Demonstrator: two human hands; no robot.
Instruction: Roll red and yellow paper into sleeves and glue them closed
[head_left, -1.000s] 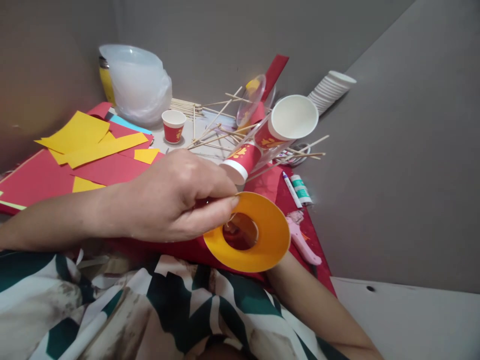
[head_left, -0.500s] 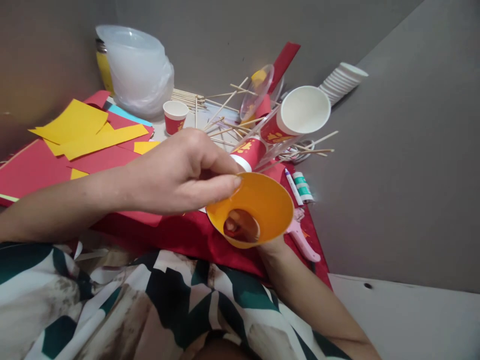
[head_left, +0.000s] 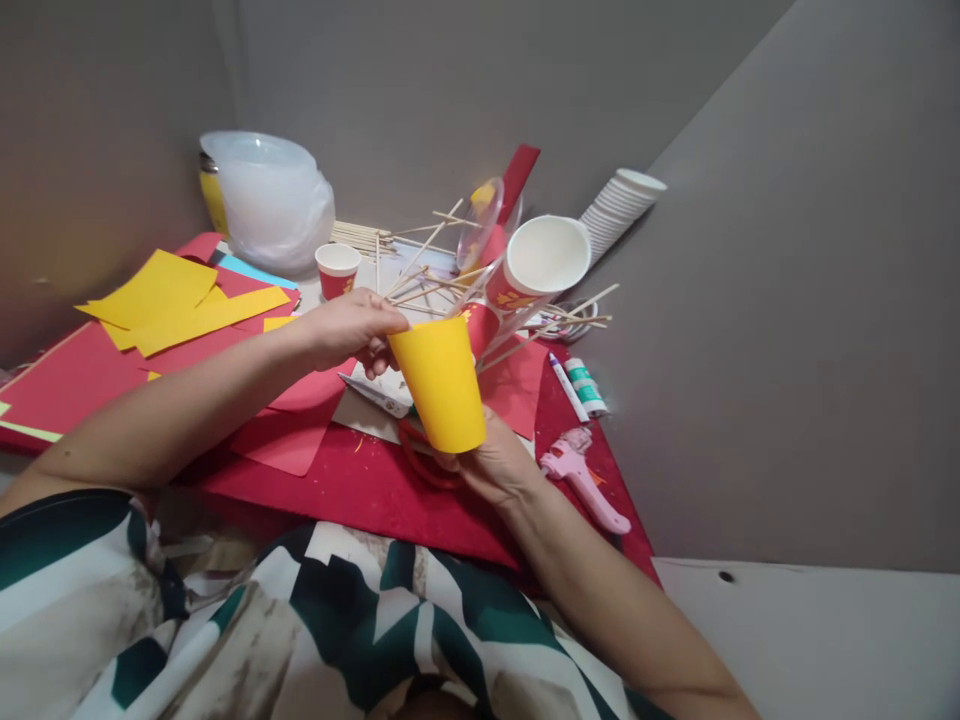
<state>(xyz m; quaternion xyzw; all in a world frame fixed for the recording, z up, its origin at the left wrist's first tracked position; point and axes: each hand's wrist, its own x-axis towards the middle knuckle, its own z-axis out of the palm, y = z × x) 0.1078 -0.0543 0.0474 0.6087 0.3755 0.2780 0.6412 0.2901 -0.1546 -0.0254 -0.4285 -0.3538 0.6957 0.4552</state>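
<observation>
A tapered yellow paper sleeve (head_left: 441, 385) is held up over the front of the table, its wide end up and slightly tilted. My left hand (head_left: 352, 330) pinches the sleeve's upper left rim between thumb and fingers. Around the lower right of the sleeve closes my right hand (head_left: 495, 460), its fingers partly hidden behind the paper. Beneath the sleeve lie scissors (head_left: 379, 396), their handles partly covered. Just behind it, red-and-white paper cups (head_left: 517, 285) lean together with clear plastic.
A pink glue gun (head_left: 589, 485), a marker (head_left: 568, 388) and a green-and-white roll (head_left: 586, 388) lie at the right. Wooden sticks (head_left: 427, 275), a cup stack (head_left: 621, 205), a small cup (head_left: 337, 270) and plastic tubs (head_left: 266, 205) stand behind. Yellow paper (head_left: 161, 290) covers the left.
The yellow sleeve has turned from showing its open inside to showing its outer side. My left hand has moved left and away from me, and the view has shifted upward.
</observation>
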